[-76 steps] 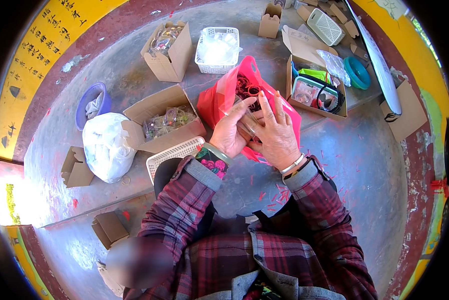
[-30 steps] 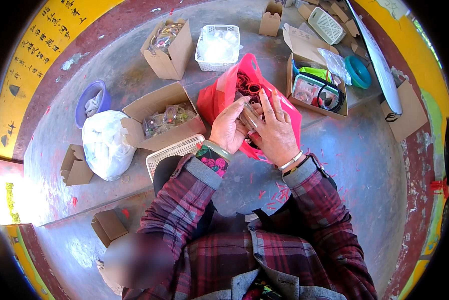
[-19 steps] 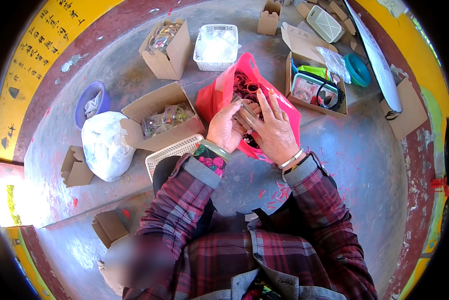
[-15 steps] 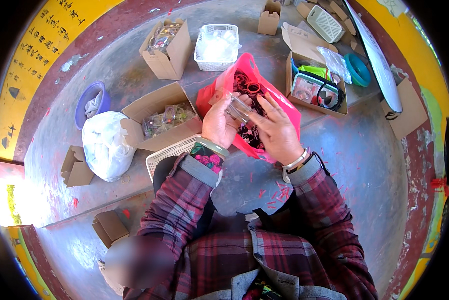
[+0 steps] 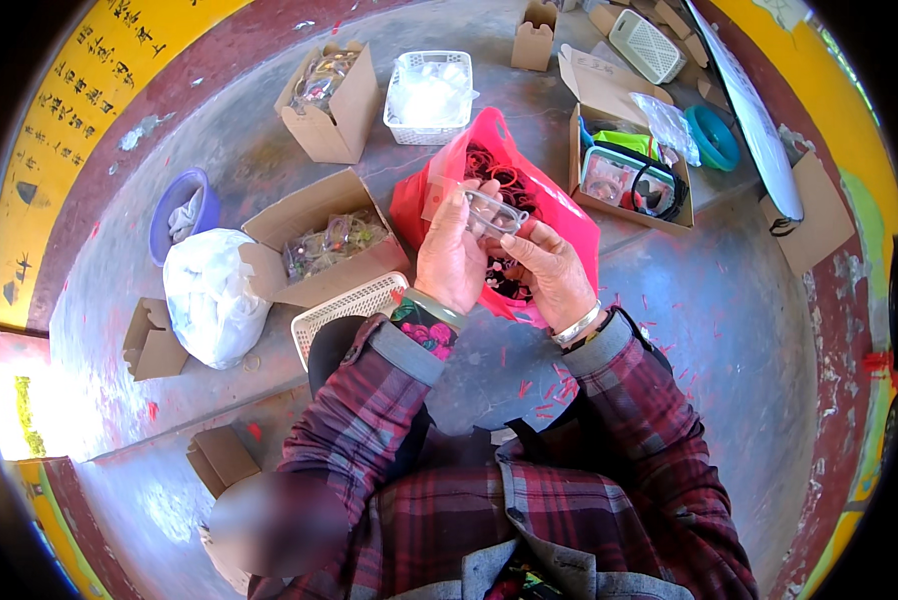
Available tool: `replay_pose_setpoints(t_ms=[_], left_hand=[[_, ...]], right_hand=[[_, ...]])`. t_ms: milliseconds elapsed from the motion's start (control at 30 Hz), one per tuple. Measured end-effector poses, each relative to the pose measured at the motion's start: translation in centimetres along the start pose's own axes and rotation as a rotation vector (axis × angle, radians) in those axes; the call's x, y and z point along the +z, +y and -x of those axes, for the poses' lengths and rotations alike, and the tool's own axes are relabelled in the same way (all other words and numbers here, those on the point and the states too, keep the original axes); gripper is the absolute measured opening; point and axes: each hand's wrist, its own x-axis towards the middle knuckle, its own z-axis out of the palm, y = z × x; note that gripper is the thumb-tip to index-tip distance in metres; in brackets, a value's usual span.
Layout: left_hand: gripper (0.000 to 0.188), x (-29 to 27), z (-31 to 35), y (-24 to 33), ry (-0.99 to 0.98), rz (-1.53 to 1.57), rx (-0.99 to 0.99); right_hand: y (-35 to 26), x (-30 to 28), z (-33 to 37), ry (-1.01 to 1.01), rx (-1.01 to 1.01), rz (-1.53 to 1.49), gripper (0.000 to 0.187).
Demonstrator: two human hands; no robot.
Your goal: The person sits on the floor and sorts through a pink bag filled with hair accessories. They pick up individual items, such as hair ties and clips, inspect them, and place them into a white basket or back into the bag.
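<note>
My left hand point(image 5: 449, 262) holds a small clear plastic case point(image 5: 496, 212) between thumb and fingers, tilted, above an open bright pink-red bag point(image 5: 576, 240). My right hand point(image 5: 561, 280) is closed at the case's right end, its thumb and fingertips against the near corner. What else its curled fingers may hold is hidden. Inside the bag lie many dark and red cord-like loops point(image 5: 512, 182), with small pale bits among them lower down. My hands cover part of the bag's opening.
Left of the bag stands a cardboard box point(image 5: 334, 275) of small clear packets, a cream basket point(image 5: 364, 300) below it. Farther off are a white basket point(image 5: 429, 130), another filled carton point(image 5: 344, 110), and a right-hand carton point(image 5: 629, 212). A white bag point(image 5: 214, 300) sits at left.
My right hand has drawn down and curled, its fingers stretched out before. The clear case has turned and now shows more of its face. The bag has barely moved.
</note>
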Motion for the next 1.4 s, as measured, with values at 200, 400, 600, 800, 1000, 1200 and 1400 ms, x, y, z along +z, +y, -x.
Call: replay_pose_setpoints(t_ms=[200, 400, 600, 800, 1000, 1200, 1400], left_hand=[[0.041, 0.1, 0.3, -0.3, 0.035, -0.117, -0.055], [0.051, 0.4, -0.4, 1.3, 0.111, -0.683, 0.281], [0.044, 1.2, 0.7, 1.4, -0.280, -0.744, -0.157], [0.033, 1.0, 0.8, 1.1, -0.335, -0.606, -0.512], [0.028, 0.7, 0.8, 0.2, -0.246, -0.566, -0.502], [0.022, 0.7, 0.9, 0.2, -0.104, -0.620, -0.413], [0.020, 0.7, 0.9, 0.1, -0.084, -0.795, -0.379]], right_hand=[[-1.1, -1.6, -0.8, 0.130, -0.214, 0.124, 0.006], [-4.6, -4.1, -1.1, 0.282, -0.506, 0.980, 0.014], [-5.2, -2.8, 0.2, -0.105, -0.508, 0.852, 0.042], [-5.6, -2.7, 0.6, -0.213, -0.456, 0.962, 0.049], [-5.4, -2.7, 0.5, -0.173, -0.593, 0.972, 0.048], [-5.2, -3.0, 0.0, -0.101, -0.862, 1.099, 0.027], [-4.9, -2.7, -0.1, -0.084, -0.873, 1.171, 0.016]])
